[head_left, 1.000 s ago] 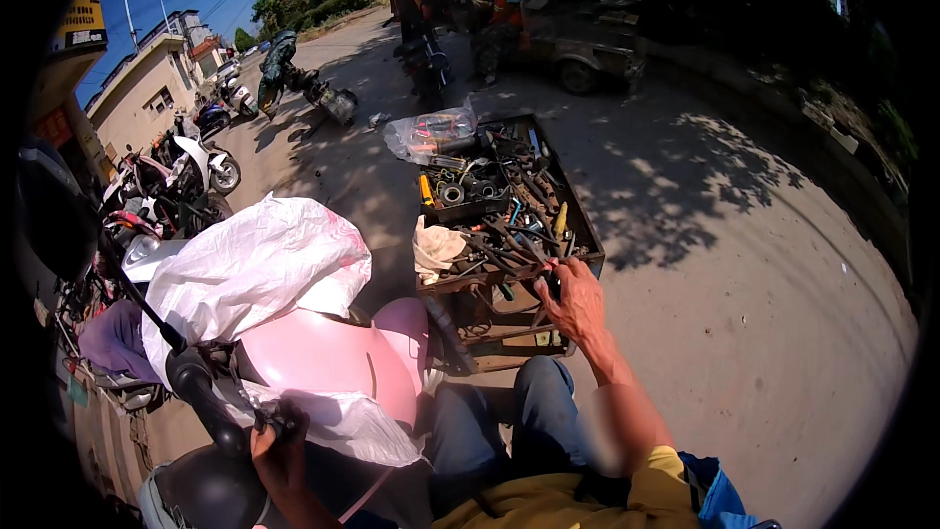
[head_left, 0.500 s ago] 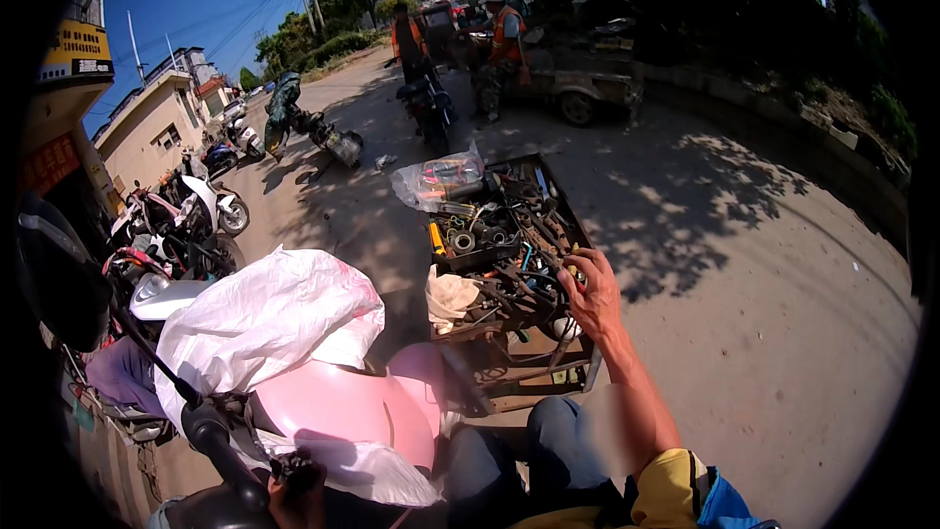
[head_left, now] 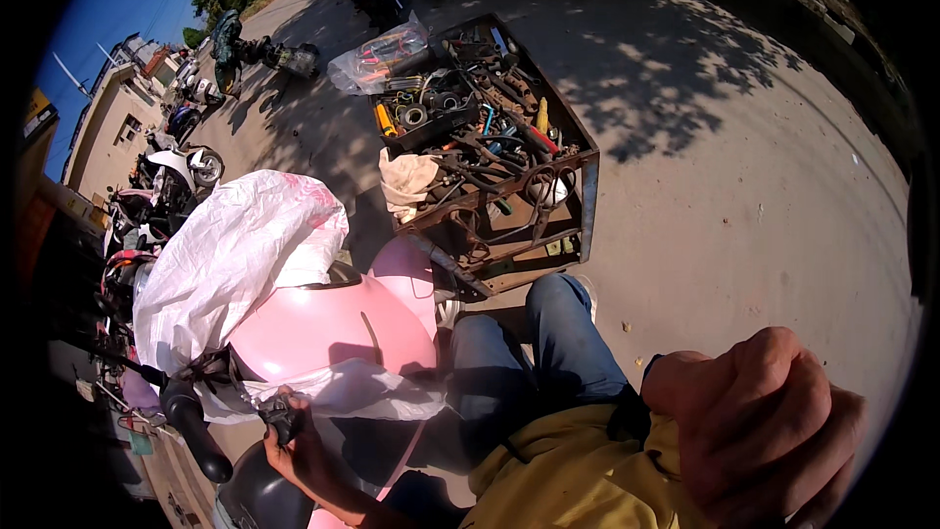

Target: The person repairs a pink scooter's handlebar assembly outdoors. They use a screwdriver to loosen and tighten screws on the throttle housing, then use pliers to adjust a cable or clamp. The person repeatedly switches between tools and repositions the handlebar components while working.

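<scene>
— Where are the hands?

— The left hand (head_left: 294,441) is low at the front of the pink scooter (head_left: 333,328), its fingers curled around a small dark part beside the black handlebar grip (head_left: 196,426). The right hand (head_left: 759,426) is close to the camera, over the yellow shirt (head_left: 568,470), fingers folded into a fist; whether it holds anything, I cannot tell.

— And around them?

— A white plastic sheet (head_left: 235,255) lies over the scooter's front. Beyond the knees in blue jeans (head_left: 529,353) stands a rusty metal tray (head_left: 587,201) full of tools, a pale rag (head_left: 406,181) at its near-left corner and a clear bag (head_left: 377,54) at its far end. Other scooters (head_left: 181,167) are parked at the left.
</scene>
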Available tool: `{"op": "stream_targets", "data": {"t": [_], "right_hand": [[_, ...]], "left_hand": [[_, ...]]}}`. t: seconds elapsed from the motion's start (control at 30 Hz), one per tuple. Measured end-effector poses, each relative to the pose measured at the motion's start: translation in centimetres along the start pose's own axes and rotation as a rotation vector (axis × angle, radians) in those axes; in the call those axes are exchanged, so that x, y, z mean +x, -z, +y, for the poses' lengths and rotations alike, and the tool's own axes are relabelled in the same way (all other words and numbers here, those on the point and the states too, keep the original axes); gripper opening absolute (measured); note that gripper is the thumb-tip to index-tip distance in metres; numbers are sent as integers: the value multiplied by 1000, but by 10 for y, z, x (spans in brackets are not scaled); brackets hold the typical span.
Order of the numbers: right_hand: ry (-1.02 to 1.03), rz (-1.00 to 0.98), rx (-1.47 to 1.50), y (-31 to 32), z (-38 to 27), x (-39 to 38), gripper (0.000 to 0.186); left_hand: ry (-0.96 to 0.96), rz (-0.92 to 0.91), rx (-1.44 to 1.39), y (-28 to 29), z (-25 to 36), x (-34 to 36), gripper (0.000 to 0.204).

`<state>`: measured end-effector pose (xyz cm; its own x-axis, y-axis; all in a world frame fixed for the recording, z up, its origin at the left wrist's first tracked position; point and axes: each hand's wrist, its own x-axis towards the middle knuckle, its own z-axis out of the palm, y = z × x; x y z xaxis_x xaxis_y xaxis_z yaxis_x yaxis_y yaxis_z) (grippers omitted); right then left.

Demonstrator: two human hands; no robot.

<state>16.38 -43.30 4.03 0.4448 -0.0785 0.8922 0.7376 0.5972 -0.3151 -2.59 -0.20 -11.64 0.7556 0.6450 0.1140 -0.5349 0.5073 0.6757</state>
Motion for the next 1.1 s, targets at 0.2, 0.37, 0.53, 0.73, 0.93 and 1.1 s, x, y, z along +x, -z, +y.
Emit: {"op": "stream_targets", "data": {"t": [0.2,0.37,0.53,0.73,0.93,1.1], "right_hand": [[-53,8,29,17,-12,-14,14],[36,13,102,36,-22,-33,14],[86,38,156,44,-27,-44,15],[150,61,207,60,-26,-53,18],[170,93,258,84,-13,-77,21],[-482,380,-191,94,95,-136,28]], "left_hand": [[36,22,-166,28,17,-10,66],[114,-39,-248,17,12,0,67],[106,-31,-208,12,13,5,65],[59,4,-182,13,10,10,65],[23,38,-148,17,8,5,69],[52,-22,-98,18,6,6,65]]}}
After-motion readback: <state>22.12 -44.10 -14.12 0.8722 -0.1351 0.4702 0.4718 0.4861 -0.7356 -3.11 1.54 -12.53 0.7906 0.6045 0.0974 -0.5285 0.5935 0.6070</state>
